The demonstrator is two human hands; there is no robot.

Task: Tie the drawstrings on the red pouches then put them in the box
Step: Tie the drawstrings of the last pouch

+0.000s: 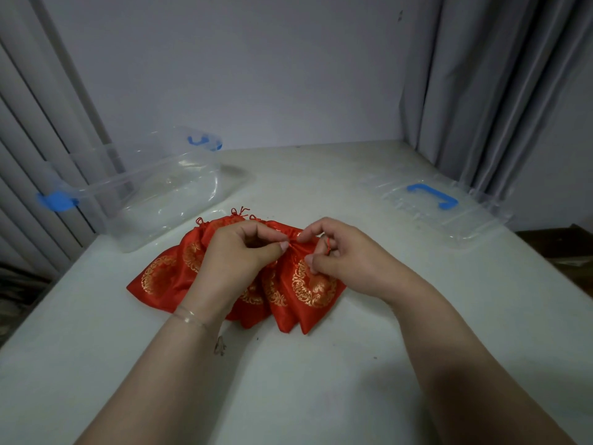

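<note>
Several red pouches with gold circular patterns lie fanned out in a pile on the white table, mouths pointing away from me. Over the rightmost pouch, my left hand pinches the gathered neck between thumb and fingers. My right hand pinches the thin red drawstring, which loops around its fingers. Drawstring ends of the other pouches stick up at the far side. The clear plastic box with blue clips stands open at the back left, with no pouch visible in it.
The box's clear lid with a blue handle lies flat at the back right of the table. Grey curtains hang on both sides and a plain wall is behind. The table's left and right edges drop off to a dark floor.
</note>
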